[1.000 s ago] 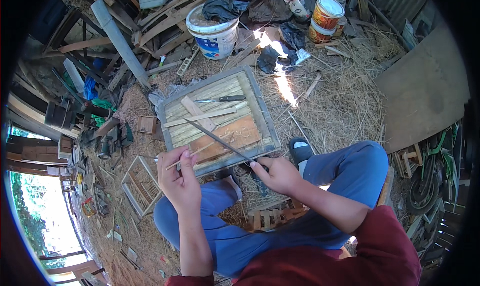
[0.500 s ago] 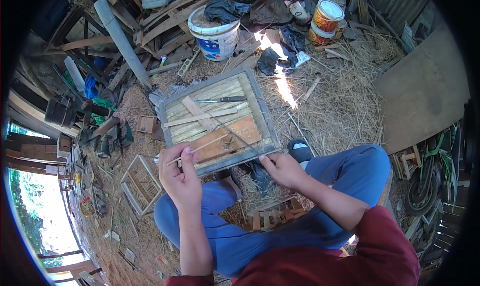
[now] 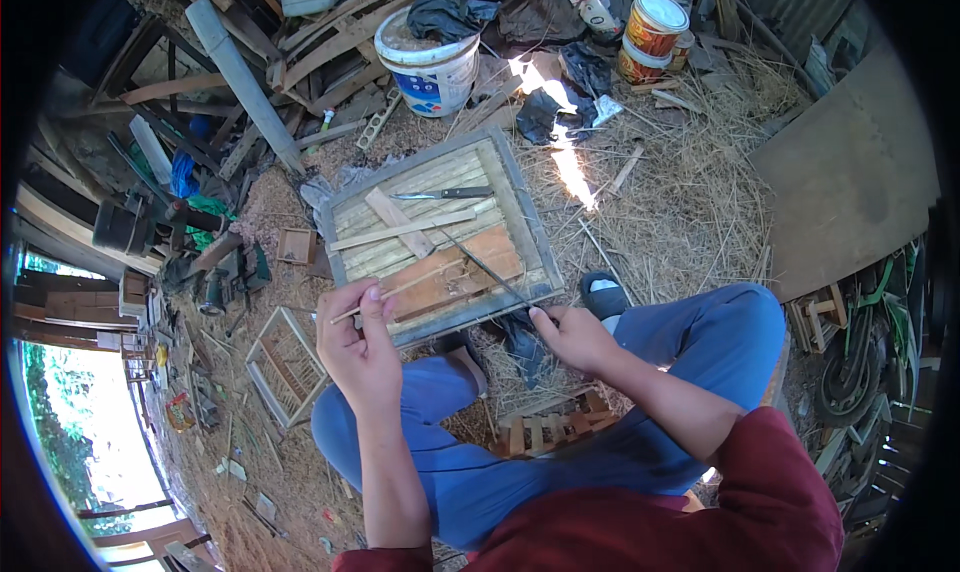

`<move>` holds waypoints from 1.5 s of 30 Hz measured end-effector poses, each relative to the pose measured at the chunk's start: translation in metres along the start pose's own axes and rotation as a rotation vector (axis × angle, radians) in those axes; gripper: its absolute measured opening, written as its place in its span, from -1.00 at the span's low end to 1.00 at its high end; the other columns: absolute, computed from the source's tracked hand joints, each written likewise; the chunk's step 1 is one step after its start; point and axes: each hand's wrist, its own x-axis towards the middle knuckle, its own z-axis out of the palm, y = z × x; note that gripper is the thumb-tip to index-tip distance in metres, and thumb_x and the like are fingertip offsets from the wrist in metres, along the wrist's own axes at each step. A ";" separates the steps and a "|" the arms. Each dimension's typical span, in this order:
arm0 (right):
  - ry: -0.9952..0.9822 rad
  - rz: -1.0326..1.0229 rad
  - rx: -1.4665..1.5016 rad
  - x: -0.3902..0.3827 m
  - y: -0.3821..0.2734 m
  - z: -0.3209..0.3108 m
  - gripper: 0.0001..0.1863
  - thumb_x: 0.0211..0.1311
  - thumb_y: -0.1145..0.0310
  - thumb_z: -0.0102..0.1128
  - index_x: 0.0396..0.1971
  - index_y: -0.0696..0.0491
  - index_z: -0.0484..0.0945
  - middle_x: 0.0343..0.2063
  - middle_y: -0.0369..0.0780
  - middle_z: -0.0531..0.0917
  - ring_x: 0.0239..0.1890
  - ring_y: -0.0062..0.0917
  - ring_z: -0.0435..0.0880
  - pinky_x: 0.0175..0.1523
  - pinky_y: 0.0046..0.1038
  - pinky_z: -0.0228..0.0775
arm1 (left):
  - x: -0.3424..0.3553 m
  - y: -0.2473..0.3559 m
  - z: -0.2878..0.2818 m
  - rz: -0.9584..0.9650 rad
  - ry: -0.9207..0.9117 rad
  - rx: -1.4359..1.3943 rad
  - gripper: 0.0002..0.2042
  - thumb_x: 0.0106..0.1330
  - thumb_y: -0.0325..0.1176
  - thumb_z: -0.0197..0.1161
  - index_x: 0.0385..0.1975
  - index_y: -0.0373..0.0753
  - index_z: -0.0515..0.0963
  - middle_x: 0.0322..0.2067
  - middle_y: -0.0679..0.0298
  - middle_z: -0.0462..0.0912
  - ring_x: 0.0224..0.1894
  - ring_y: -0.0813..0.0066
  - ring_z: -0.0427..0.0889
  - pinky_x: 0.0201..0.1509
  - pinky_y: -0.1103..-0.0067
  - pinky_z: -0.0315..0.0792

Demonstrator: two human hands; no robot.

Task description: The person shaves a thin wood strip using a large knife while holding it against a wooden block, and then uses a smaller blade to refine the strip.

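By the left hand, a thin wooden stick is held pinched between thumb and fingers, its long axis slanted up and rightward. By the right hand, closed around its near end, a slender dark tool is held, slanted up and leftward, so that the two converge over the orange-brown board; whether they touch cannot be told. The board is carried by the grey-framed table. Beyond it, crossed wood strips and a black-handled knife are seen; farther off, a white bucket.
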 end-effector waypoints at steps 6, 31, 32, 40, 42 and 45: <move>0.033 -0.051 0.089 0.003 0.007 0.010 -0.38 0.64 -0.09 0.04 -0.20 0.27 0.70 -0.45 0.16 0.71 -0.32 0.10 0.75 -0.12 -0.02 0.53 | 0.003 0.006 0.005 0.083 0.027 0.077 -0.88 0.60 -0.50 0.27 -0.03 -0.41 0.66 -0.06 0.24 0.60 -0.01 0.54 0.67 0.09 0.48 0.81; -0.015 -0.153 0.019 -0.005 -0.043 -0.005 -0.43 0.62 -0.09 0.03 -0.15 0.15 0.76 -0.42 0.17 0.74 -0.26 0.16 0.76 -0.05 0.05 0.59 | 0.007 0.007 0.014 0.051 0.125 0.013 -0.86 0.59 -0.48 0.29 -0.10 -0.44 0.70 -0.18 0.21 0.63 -0.15 0.56 0.72 -0.08 0.57 0.81; -0.041 -0.197 0.035 -0.016 -0.052 -0.004 -0.42 0.62 -0.09 0.03 -0.15 0.16 0.76 -0.41 0.17 0.74 -0.25 0.16 0.76 -0.05 0.05 0.59 | 0.005 0.004 0.013 0.038 0.133 0.017 -0.86 0.59 -0.48 0.29 -0.10 -0.44 0.70 -0.18 0.21 0.63 -0.15 0.56 0.72 -0.08 0.57 0.81; -0.005 -0.210 0.034 -0.010 -0.036 0.003 -0.47 0.63 -0.05 0.05 -0.25 0.14 0.73 -0.52 0.10 0.71 -0.36 0.13 0.74 -0.16 0.07 0.56 | 0.012 0.005 0.011 -0.005 0.171 0.001 -0.86 0.59 -0.48 0.28 -0.10 -0.44 0.68 -0.16 0.18 0.66 -0.17 0.55 0.74 -0.10 0.56 0.80; 0.000 -0.261 -0.027 -0.025 -0.052 0.000 -0.49 0.62 -0.04 0.07 -0.27 0.13 0.71 -0.55 0.09 0.70 -0.38 0.13 0.73 -0.19 0.05 0.57 | 0.011 0.005 0.011 -0.008 0.145 0.043 -0.87 0.59 -0.48 0.27 -0.10 -0.44 0.68 -0.16 0.19 0.67 -0.18 0.55 0.74 -0.10 0.56 0.80; 0.034 -0.218 -0.065 -0.015 -0.035 0.000 -0.47 0.61 -0.06 0.07 -0.29 0.14 0.70 -0.51 0.08 0.72 -0.36 0.13 0.74 -0.18 0.06 0.57 | 0.005 0.002 0.017 0.018 0.140 0.022 -0.87 0.59 -0.49 0.27 -0.10 -0.45 0.68 -0.17 0.18 0.67 -0.20 0.55 0.74 -0.10 0.57 0.80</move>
